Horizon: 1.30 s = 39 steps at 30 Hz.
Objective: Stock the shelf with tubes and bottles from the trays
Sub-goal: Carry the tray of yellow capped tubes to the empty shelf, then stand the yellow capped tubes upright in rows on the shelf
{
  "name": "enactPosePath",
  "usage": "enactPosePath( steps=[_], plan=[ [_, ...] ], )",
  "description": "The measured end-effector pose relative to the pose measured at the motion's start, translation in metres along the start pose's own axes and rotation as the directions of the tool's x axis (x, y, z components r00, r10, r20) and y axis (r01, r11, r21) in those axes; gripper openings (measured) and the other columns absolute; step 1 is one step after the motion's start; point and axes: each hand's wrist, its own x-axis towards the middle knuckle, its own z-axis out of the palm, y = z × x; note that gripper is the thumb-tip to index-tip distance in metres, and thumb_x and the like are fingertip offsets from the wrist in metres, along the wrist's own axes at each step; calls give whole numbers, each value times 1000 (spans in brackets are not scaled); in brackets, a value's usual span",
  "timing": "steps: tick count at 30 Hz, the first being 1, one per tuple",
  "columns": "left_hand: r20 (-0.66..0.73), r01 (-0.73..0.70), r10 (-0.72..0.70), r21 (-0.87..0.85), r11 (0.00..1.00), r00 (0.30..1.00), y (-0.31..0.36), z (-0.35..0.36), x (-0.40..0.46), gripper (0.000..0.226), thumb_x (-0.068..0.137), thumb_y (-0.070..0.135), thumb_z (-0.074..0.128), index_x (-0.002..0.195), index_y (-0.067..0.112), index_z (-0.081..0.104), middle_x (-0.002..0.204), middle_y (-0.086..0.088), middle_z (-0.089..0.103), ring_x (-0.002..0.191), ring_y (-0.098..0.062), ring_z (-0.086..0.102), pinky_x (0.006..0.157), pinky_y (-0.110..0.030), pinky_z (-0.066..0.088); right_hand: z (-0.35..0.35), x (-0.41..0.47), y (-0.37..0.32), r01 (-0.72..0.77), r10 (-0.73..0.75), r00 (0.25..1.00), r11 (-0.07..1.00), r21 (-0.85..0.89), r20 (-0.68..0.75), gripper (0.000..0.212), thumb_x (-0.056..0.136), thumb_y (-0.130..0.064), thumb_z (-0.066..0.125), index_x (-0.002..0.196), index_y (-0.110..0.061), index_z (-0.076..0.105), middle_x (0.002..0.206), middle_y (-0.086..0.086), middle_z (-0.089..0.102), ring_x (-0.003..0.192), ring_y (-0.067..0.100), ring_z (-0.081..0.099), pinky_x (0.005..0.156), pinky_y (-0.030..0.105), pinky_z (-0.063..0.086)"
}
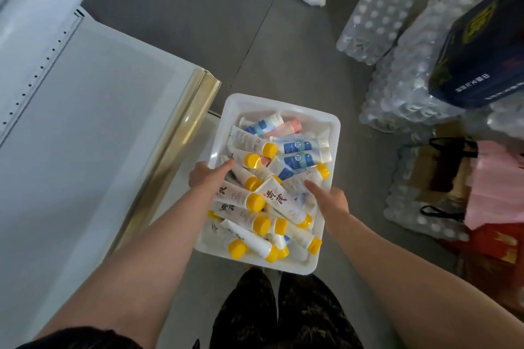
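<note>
Many white tubes (286, 202) — yellow caps, jumbled — in a white tray (331, 133).

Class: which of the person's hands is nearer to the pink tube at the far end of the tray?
The left hand. It rests at the tray's left rim, closer to the pink tube; the right hand lies further down, towards the near right side.
</note>
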Motion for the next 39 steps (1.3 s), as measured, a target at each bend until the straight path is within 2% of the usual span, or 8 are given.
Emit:
enactPosePath(
  steps=[5,10,20,24,27,31,37,39],
  plan=[
    [-159,92,-93,-10,996,983,-5,6,-50,89,70,65,76,131,6,48,133,-19,54,120,-38,55,94,-48,51,10,-40,9,273,-305,940,940,-204,-150,62,78,-51,78,125,-19,55,124,2,56,114,21,54,96,41,49],
    [-33,198,-203,-109,974,979,-18,19,-66,93,75,59,76,137,2,36,137,-20,51,121,-38,56,93,-44,48,24,-54,15,268,-249,960,949,-167,125,64,72,-56,83,123,-25,61,118,-1,62,104,17,61,85,34,52],
    [-3,247,-249,-134,960,968,-12,36,-56,111,67,60,82,142,2,24,143,-19,45,128,-37,51,100,-45,45,38,-28,22,328,-307,945,870,-368,117,52,63,-57,86,103,-40,59,107,-2,63,107,22,57,90,44,55],
    [119,311,-292,-199,929,949,-9,25,-54,112,50,57,90,136,5,40,133,-17,54,116,-33,59,89,-37,52,31,-32,15,308,-279,951,907,-288,136,48,66,-50,88,103,-32,63,103,-5,64,95,19,64,83,44,60],
    [178,327,-282,-334,884,943,-13,21,-55,111,26,50,88,124,8,55,115,-17,66,96,-34,67,87,-45,58,22,-44,5,291,-271,952,946,-145,143,40,75,-39,85,106,-26,63,102,-3,69,89,20,69,79,45,62],
    [289,291,-158,-510,809,944,-5,9,-81,59,60,38,88,107,9,66,93,-17,73,84,-32,72,86,-47,59,4,-75,-21,235,-256,944,965,120,209,37,80,-33,84,109,-22,64,100,4,74,81,19,73,65,33,60],
    [350,178,91,-664,726,932,45,-23,-126,37,79,27,80,109,10,67,97,-16,73,83,-27,70,70,-37,59,-18,-129,-76,258,-343,900,917,305,270,31,85,-35,79,112,-25,67,103,4,74,88,21,73,81,47,61],
    [354,120,192,-694,710,915,62,-35,-140,30,84,27,74,110,14,68,100,-12,72,87,-24,69,71,-36,57,-24,-145,-92,274,-392,870,888,369,298,33,89,-33,75,118,-22,65,102,4,72,82,19,71,73,45,62]
  ],
)
